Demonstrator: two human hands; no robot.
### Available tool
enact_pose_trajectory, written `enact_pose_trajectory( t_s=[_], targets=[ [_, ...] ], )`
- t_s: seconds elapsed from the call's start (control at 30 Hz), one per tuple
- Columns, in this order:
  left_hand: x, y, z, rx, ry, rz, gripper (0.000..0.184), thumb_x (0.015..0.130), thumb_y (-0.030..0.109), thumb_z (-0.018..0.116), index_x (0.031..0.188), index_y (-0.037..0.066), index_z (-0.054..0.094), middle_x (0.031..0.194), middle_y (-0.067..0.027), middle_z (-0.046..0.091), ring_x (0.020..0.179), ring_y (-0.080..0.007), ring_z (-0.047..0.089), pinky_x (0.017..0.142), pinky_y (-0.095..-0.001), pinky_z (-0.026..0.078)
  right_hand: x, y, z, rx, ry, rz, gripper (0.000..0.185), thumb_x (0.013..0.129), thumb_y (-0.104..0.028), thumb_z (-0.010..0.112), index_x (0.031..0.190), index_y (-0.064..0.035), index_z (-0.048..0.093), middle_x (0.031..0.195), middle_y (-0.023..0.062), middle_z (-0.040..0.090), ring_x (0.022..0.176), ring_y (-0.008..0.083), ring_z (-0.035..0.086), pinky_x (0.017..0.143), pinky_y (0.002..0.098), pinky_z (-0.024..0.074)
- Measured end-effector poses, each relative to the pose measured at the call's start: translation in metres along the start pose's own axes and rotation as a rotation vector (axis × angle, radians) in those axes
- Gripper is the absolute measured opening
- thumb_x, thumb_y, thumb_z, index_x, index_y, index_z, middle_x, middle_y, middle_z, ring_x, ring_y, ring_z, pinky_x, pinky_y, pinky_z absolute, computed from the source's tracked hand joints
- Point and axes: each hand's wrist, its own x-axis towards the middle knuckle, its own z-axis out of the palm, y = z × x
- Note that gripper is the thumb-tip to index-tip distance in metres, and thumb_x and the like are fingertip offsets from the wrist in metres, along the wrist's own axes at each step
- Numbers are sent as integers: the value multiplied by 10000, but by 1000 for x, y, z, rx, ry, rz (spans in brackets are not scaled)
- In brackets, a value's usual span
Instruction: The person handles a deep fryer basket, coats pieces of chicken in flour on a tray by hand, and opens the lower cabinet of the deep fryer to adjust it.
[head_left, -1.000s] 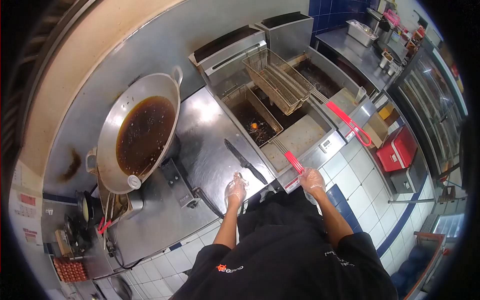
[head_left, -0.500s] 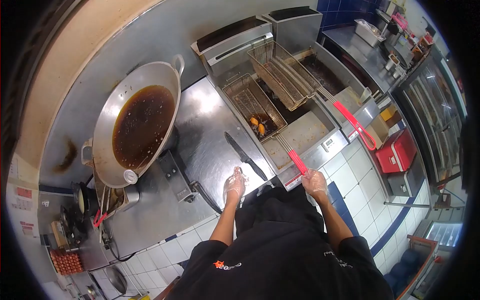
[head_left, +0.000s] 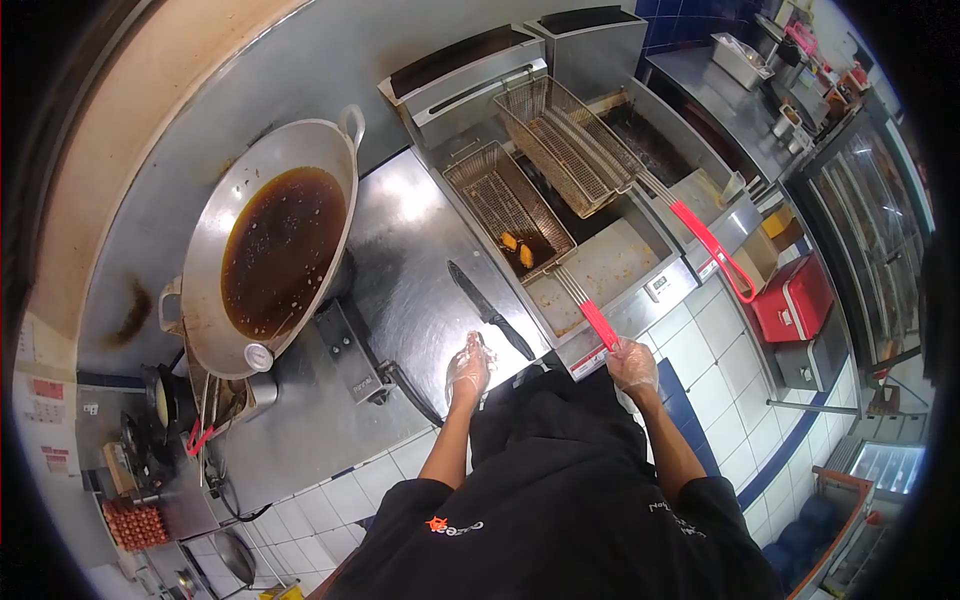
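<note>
In a clear plastic glove, my right hand (head_left: 632, 366) grips the end of a red handle (head_left: 600, 326) that belongs to the left fryer basket (head_left: 497, 190). A few orange-brown fried pieces (head_left: 524, 254) lie at the near end of this basket, which sits over the dark oil of the fryer. My left hand (head_left: 468, 368), also gloved, is held above the steel counter (head_left: 400, 235) with its fingers stretched out and nothing in it. Just right of that hand a black-handled knife (head_left: 490, 311) lies flat on the counter.
A second fryer basket (head_left: 565, 140) with a red handle rests to the right. At left stands a large wok (head_left: 207, 200) of dark oil with a dial thermometer (head_left: 258, 357) at its rim. A burner control box (head_left: 346, 345) is below it. A red cooler box (head_left: 790, 300) stands at right.
The held basket and the pieces in it have shifted very slightly. My right hand keeps its grip, and my left hand stays almost in place.
</note>
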Motion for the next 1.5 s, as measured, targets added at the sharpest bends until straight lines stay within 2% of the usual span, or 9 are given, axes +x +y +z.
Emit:
enact_pose_trajectory(
  t_s=[0.3, 0.43, 0.7, 0.83, 1.03, 1.27, 1.37, 1.43, 1.5],
  targets=[
    [-20, 24, -5, 49, 34, -38, 852, 1054, 676, 238, 904, 37, 782, 816, -94, 762, 788, -243, 709, 795, -380, 518, 4, 8, 3, -56, 33, -41, 220, 859, -272, 632, 960, -90, 703, 906, 215, 721, 887, 439, 686, 818, 550, 547],
    [10, -8, 3, -38, -1, -38, 855, 1054, 678, 236, 911, 37, 783, 821, -96, 762, 787, -242, 706, 791, -379, 517, 3, 9, 2, -26, 54, -79, 209, 867, -263, 622, 956, -92, 703, 892, 212, 721, 871, 438, 688, 809, 542, 550],
    [-12, 20, -5, 112, 0, -44, 857, 1064, 653, 207, 949, 36, 791, 881, -101, 782, 898, -264, 733, 878, -391, 519, 5, 7, -4, -19, 12, -78, 209, 873, -255, 606, 964, -93, 702, 884, 221, 715, 876, 446, 683, 811, 544, 546],
    [0, 4, 0, 62, -20, -41, 861, 1064, 655, 203, 955, 34, 790, 889, -102, 782, 903, -264, 732, 880, -391, 518, 4, 8, -3, 4, -4, -65, 210, 866, -252, 616, 963, -85, 696, 901, 223, 719, 888, 449, 684, 822, 547, 546],
    [-4, 6, 1, 9, 0, -33, 855, 1065, 654, 213, 957, 24, 782, 867, -107, 776, 869, -257, 727, 857, -388, 520, 4, 7, 2, 10, 44, -79, 189, 835, -222, 589, 884, -53, 659, 825, 253, 680, 828, 480, 652, 754, 555, 521],
    [1, 1, 2, -51, -2, -28, 836, 1063, 664, 246, 909, 22, 758, 814, -94, 751, 788, -220, 708, 799, -370, 518, -1, 2, 8, 85, 91, -112, 193, 833, -224, 588, 888, -51, 656, 818, 251, 675, 826, 482, 649, 753, 555, 521],
    [19, -21, 9, -112, -4, -14, 827, 1062, 666, 256, 911, 24, 754, 806, -88, 746, 775, -211, 704, 789, -363, 518, 1, 1, 8, 50, 96, -69, 184, 831, -212, 586, 890, -52, 657, 821, 253, 673, 828, 482, 649, 751, 557, 518],
    [28, -29, 12, -150, -5, -9, 825, 1062, 668, 259, 917, 24, 753, 804, -87, 745, 774, -210, 704, 788, -360, 519, 5, 0, 4, 10, -14, 32, 231, 858, -271, 653, 983, -82, 694, 940, 217, 719, 904, 441, 681, 821, 549, 540],
    [31, -31, 13, -193, -31, -16, 825, 1062, 668, 255, 919, 28, 755, 809, -85, 748, 783, -212, 708, 789, -360, 520, 10, -3, 2, -31, -15, 13, 247, 861, -282, 657, 994, -78, 697, 942, 217, 721, 912, 436, 685, 831, 543, 544]
  ],
)
